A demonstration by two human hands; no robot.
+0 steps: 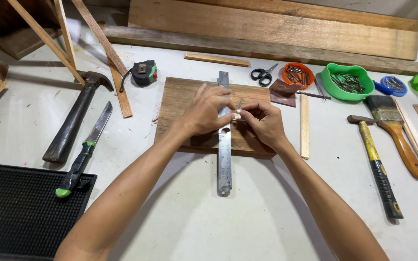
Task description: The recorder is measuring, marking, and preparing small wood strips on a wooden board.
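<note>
Currently marking: left hand presses flat on steel ruler across wood board, frame centre. Right hand pinches a small pale marker, tip at ruler edge. Next move needs ruler held steady.

I am seeing an evenly lit, fairly bright view; soft light is falling from above and slightly far, since my forearms are casting pale, blurred shadows toward the near side of the white tabletop. The steel ruler is catching a mild sheen along its length, without harsh glare. The claw hammer at left is throwing a faint shadow to its left. Focus is holding sharp across the centre, down to the nails in the green bowl. Toward the edges the lens is bending lines: the far planks are bowing, and the far left corner is going dim and slightly soft.
</note>
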